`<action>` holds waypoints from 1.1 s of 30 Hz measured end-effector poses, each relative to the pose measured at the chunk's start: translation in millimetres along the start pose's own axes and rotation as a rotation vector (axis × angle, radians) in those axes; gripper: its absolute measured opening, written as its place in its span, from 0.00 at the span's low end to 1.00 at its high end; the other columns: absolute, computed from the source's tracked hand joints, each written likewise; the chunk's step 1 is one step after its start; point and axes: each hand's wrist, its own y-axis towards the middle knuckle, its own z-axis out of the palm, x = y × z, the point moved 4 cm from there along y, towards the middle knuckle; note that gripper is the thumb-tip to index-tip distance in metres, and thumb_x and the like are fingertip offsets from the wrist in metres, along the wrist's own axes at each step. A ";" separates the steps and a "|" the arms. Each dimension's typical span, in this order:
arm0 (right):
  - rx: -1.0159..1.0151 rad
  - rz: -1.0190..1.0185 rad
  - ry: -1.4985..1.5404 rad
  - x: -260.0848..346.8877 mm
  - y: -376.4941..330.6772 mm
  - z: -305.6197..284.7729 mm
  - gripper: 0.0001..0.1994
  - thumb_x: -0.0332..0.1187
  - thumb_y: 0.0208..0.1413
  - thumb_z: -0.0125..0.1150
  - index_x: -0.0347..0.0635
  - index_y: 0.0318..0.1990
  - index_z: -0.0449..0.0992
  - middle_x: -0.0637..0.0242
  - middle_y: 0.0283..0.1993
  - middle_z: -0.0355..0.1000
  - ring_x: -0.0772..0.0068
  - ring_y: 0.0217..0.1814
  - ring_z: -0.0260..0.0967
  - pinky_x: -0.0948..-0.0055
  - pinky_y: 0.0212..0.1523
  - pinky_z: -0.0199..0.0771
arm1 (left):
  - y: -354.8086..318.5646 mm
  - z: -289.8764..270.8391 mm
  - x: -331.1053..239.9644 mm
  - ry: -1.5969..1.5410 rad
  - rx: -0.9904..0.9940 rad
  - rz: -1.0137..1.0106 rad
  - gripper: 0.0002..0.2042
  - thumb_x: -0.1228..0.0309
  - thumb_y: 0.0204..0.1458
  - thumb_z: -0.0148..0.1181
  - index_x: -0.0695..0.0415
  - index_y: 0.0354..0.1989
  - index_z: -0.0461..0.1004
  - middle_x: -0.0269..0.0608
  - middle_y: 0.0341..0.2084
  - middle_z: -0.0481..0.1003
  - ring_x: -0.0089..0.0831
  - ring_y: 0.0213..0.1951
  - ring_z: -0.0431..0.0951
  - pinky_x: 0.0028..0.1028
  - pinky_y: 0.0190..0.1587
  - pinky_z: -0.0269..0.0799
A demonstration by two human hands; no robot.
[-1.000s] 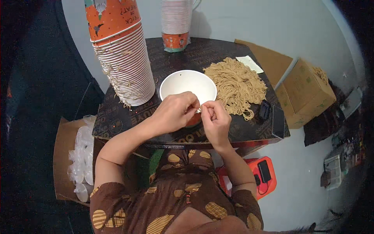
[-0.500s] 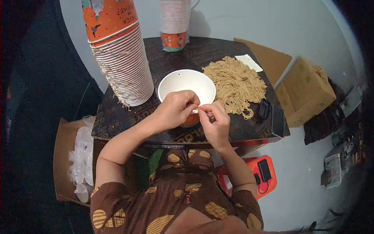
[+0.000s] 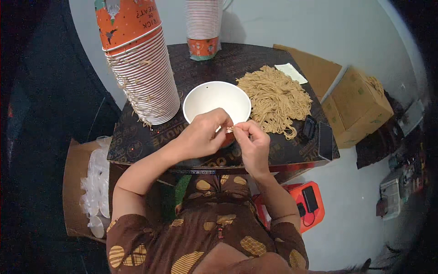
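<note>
A paper bucket (image 3: 214, 98), white inside and orange outside, stands on the table in front of me, with a small dark hole near its far rim. At its near rim, my left hand (image 3: 205, 133) and my right hand (image 3: 253, 145) meet with fingertips pinched together. Between them shows a small pale bit of cord (image 3: 229, 130), mostly hidden by the fingers. Just right of the bucket lies a heap of tan cords (image 3: 276, 100). To the left rises a tall stack of nested orange paper buckets (image 3: 146, 77), with cord strands hanging along its side.
Another bucket stack (image 3: 203, 27) stands at the table's back by the wall. Small black objects (image 3: 310, 128) and a white packet (image 3: 291, 73) flank the cords. Cardboard boxes (image 3: 358, 107) sit right; an open carton (image 3: 75, 192) with plastic-wrapped buckets is lower left. A red stool (image 3: 315, 214) holds a black device.
The bucket has shifted slightly left. My hands stay together at its near rim, with the fingers moved a little around the pale cord.
</note>
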 end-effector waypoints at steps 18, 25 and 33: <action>0.066 -0.232 -0.413 -2.0 -19.0 -10.4 0.02 0.24 0.55 0.57 0.37 0.31 0.71 0.59 0.29 0.64 0.55 0.34 0.64 0.62 0.37 0.66 | -1.2 -9.0 11.8 0.022 -0.073 -0.154 0.03 0.79 0.50 0.58 0.66 0.29 0.72 0.53 0.24 0.73 0.49 0.28 0.77 0.37 0.32 0.71; 0.120 -0.166 -0.361 -10.6 -26.8 -10.5 0.02 0.26 0.56 0.59 0.38 0.36 0.74 0.59 0.32 0.65 0.55 0.34 0.66 0.61 0.37 0.67 | 3.5 -48.1 28.0 0.403 -0.329 -0.063 0.07 0.81 0.50 0.56 0.64 0.38 0.72 0.50 0.39 0.71 0.49 0.46 0.70 0.40 0.51 0.68; 0.284 -0.380 -0.595 1.2 -32.9 -27.0 0.02 0.26 0.51 0.63 0.44 0.32 0.76 0.67 0.27 0.67 0.62 0.32 0.66 0.64 0.42 0.58 | -7.8 -70.2 48.0 0.665 0.134 -0.099 0.17 0.86 0.46 0.54 0.58 0.45 0.76 0.45 0.59 0.70 0.57 0.67 0.56 0.50 0.67 0.55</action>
